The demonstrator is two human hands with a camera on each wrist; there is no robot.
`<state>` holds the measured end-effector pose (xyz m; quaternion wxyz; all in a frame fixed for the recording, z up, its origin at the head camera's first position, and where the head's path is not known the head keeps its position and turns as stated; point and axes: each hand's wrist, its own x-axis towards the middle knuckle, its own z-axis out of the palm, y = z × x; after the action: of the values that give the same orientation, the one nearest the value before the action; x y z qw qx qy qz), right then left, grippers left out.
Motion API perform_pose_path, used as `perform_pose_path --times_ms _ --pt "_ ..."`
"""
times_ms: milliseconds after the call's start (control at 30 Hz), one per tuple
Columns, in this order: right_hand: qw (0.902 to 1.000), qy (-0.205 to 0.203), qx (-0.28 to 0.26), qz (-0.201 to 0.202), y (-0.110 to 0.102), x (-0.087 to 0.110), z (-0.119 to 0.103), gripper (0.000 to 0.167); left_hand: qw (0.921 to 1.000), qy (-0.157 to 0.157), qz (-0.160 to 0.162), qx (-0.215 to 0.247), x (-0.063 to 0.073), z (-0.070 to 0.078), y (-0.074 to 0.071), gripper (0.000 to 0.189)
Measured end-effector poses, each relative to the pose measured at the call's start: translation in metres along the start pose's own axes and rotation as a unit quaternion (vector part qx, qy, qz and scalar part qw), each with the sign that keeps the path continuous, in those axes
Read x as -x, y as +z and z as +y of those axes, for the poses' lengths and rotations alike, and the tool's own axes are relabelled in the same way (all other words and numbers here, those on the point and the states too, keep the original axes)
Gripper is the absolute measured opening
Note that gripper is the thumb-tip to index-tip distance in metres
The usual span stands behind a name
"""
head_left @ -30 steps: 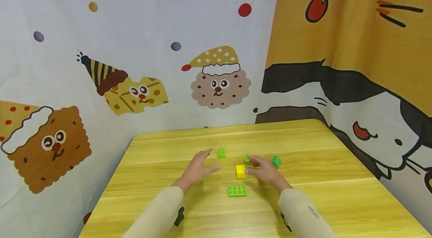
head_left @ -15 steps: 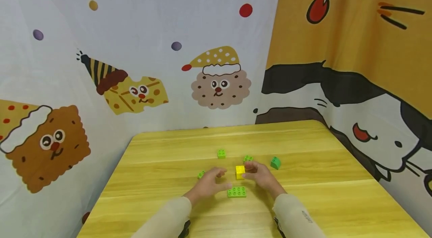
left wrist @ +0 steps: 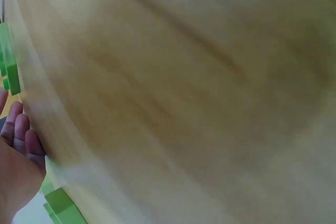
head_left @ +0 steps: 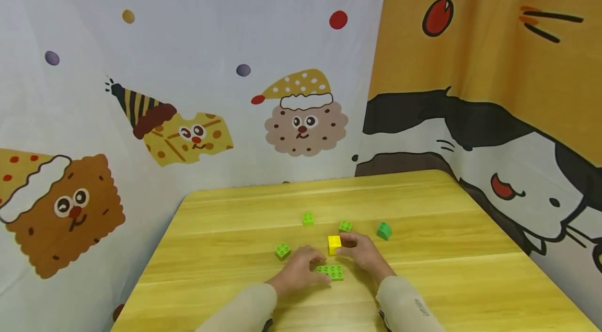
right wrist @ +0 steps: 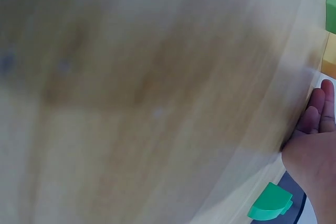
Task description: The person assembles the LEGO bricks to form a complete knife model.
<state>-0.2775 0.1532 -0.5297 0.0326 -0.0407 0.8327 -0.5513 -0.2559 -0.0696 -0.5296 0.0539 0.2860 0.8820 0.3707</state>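
Observation:
My left hand (head_left: 301, 271) is at the left end of a long light-green toy building brick (head_left: 336, 272), thumb in front and fingers behind, spread apart. In the left wrist view the same brick (left wrist: 8, 61) appears beyond the fingers of the left hand (left wrist: 21, 166). A yellow toy block (head_left: 334, 244) stands farther back; my right hand (head_left: 364, 254) is at its right side, the thumb by its lower right corner. Whether they touch is hard to tell. The right wrist view shows the right hand (right wrist: 315, 140) with the yellow block (right wrist: 329, 59) past its fingertips.
Small light-green bricks lie at left (head_left: 282, 251), at the back (head_left: 308, 219) and behind the yellow block (head_left: 345, 226). A darker green curved brick (head_left: 383, 230) is to the right. A printed curtain (head_left: 211, 34) hangs behind the wooden table (head_left: 226, 217).
My left hand has moved right and toward me, from beside the small left brick to the long brick, uncovering the small one. My right hand has shifted slightly nearer me, staying by the yellow block.

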Motion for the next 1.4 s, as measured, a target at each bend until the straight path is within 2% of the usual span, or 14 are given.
perform_pose_path --times_ms 200,367,467,633,733,867,1000,1167,1400 --pt "0.9999 0.005 0.008 0.006 0.000 0.004 -0.002 0.045 0.9993 0.033 -0.004 -0.017 0.000 -0.002 0.003 0.036" --pt "0.9997 0.005 0.022 0.011 0.000 0.007 -0.002 0.043 0.9991 0.040 -0.005 -0.013 0.000 -0.004 0.005 0.032" --pt "0.9996 0.000 0.025 0.012 0.000 0.007 0.000 0.043 0.9995 0.031 -0.006 -0.001 0.001 -0.005 0.003 0.031" --pt "0.9999 -0.006 0.011 0.009 0.002 0.007 0.004 0.041 0.9989 -0.004 -0.005 0.046 0.001 -0.006 -0.002 0.028" --pt "1.0000 -0.008 0.002 0.002 0.003 0.007 0.005 0.040 0.9961 -0.023 0.006 0.085 0.000 -0.007 -0.007 0.028" --pt "1.0000 -0.002 -0.006 -0.005 0.003 0.008 0.003 0.042 0.9928 -0.028 0.028 0.113 -0.003 -0.007 -0.017 0.030" --pt "0.9999 0.001 -0.003 -0.009 0.004 0.007 0.001 0.042 0.9921 -0.043 0.052 0.106 -0.011 -0.003 -0.028 0.031" --pt "0.9999 -0.001 0.007 -0.011 0.005 0.005 -0.002 0.040 0.9930 -0.043 0.077 0.078 -0.026 0.002 -0.036 0.039" --pt "0.9997 -0.010 0.019 -0.009 0.007 0.002 -0.006 0.041 0.9943 -0.033 0.083 0.058 -0.040 0.002 -0.037 0.036"
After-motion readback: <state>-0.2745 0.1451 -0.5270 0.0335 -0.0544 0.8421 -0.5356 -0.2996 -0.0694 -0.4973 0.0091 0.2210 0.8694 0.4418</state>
